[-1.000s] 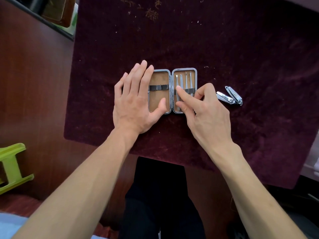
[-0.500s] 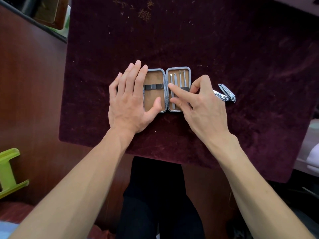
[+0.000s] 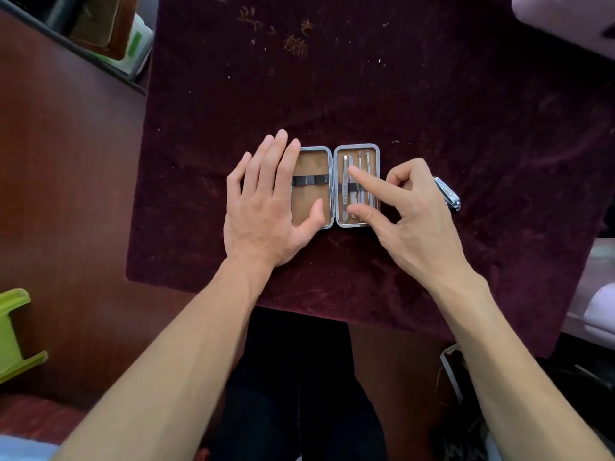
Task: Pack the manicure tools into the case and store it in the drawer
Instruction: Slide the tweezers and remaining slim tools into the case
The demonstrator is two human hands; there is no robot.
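Clippers (image 3: pixel 448 194) lie just beyond our pinching right hand (image 3: pixel 409 221), pointing away; our flat left hand (image 3: pixel 266 207) steadies the case (image 3: pixel 336 148).

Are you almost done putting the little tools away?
About halfway. Slim tools like the tweezers already sit under the strap in the right half of the open case. The right hand is pressing one in while the left hand steadies the case. The left half is bare, the nail clipper waits on the cloth, and no drawer shows.
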